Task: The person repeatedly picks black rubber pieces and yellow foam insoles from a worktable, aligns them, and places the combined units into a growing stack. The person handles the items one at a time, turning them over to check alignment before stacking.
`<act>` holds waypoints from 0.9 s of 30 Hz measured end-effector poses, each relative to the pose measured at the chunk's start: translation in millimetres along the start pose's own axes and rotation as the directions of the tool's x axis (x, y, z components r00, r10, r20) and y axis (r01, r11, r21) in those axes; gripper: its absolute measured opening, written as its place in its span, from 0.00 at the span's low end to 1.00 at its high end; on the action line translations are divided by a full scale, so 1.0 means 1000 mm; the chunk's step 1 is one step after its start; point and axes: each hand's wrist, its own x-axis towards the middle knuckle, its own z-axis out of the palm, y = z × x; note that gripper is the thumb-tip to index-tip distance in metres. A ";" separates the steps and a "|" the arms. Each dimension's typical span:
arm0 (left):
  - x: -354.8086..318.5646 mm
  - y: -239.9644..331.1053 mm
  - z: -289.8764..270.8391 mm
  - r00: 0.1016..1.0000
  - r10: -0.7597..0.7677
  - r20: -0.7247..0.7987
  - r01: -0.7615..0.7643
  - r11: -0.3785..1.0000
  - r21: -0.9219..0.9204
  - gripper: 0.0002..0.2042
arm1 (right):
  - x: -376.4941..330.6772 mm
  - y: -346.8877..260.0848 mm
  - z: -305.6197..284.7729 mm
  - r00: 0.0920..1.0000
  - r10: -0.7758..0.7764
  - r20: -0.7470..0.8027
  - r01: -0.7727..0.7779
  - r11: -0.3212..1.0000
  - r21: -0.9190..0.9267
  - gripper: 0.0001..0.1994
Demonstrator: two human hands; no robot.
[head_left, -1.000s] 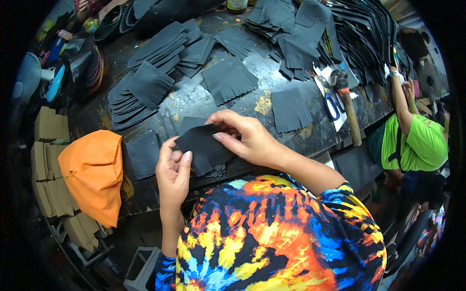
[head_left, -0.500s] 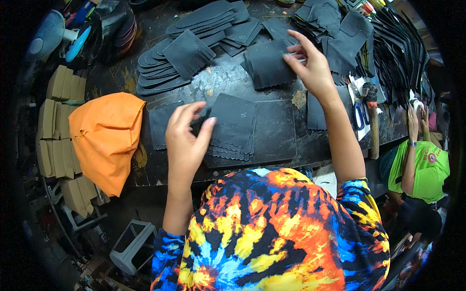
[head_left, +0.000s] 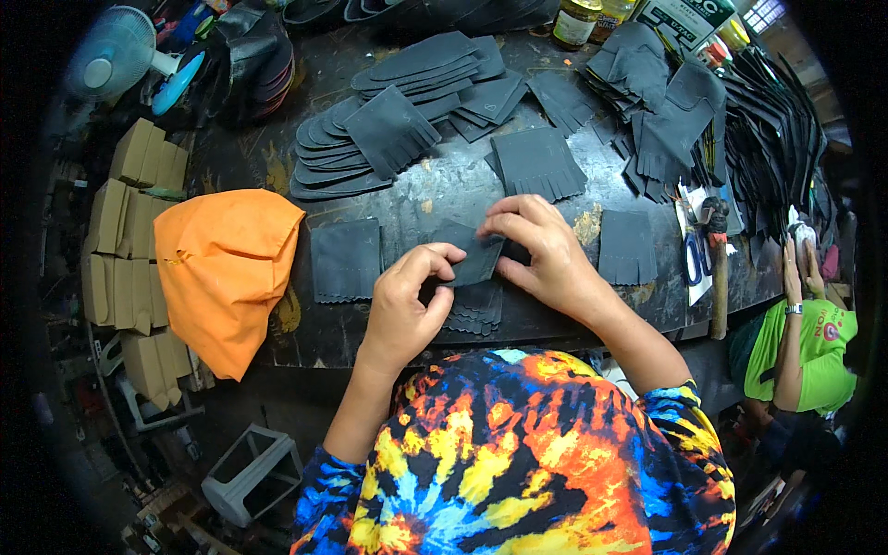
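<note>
With your left hand (head_left: 412,294) and right hand (head_left: 544,248) pinching the black piece (head_left: 475,265) over the stack (head_left: 477,310), support both edges evenly so it shouldn't crease.

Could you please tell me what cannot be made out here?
All in the head view:
Underside of the thin black sheet between the left hand and right hand: turned from the camera.
Upper part of the scallop-edged black stack: behind that sheet.
Anything beneath the crumpled orange fabric: hidden by it.
Far side of the curved black pieces: cut off by the top edge.
</note>
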 end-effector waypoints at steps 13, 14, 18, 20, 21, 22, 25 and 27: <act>0.000 0.020 0.000 0.990 -0.123 0.065 0.121 0.992 0.044 0.21 | -0.034 0.001 -0.030 0.922 0.342 0.181 -0.327 0.437 0.838 0.13; 0.002 0.020 0.001 0.994 -0.104 0.033 0.100 0.989 0.107 0.21 | -0.036 0.007 -0.031 0.917 0.351 0.190 -0.339 0.434 0.835 0.14; 0.007 0.016 0.004 0.993 -0.092 -0.078 0.111 0.949 0.294 0.24 | -0.042 0.029 -0.031 0.871 0.470 0.142 -0.323 0.330 0.887 0.18; 0.007 0.013 0.003 0.993 -0.094 -0.067 0.111 0.929 0.354 0.26 | -0.046 0.036 -0.033 0.878 0.468 0.104 -0.292 0.351 0.890 0.19; 0.007 0.013 0.002 0.994 -0.101 -0.049 0.112 0.920 0.376 0.27 | -0.047 0.039 -0.034 0.873 0.481 0.084 -0.285 0.363 0.887 0.20; 0.008 0.012 0.001 0.994 -0.107 -0.026 0.109 0.916 0.386 0.27 | -0.047 0.042 -0.036 0.863 0.498 0.078 -0.299 0.381 0.875 0.20; 0.007 0.010 0.000 0.993 -0.121 -0.013 0.117 0.915 0.387 0.28 | -0.045 0.049 -0.043 0.845 0.532 0.052 -0.319 0.425 0.847 0.20; 0.008 0.009 -0.001 0.993 -0.112 -0.029 0.114 0.908 0.404 0.30 | -0.042 0.054 -0.046 0.862 0.507 0.006 -0.271 0.451 0.850 0.20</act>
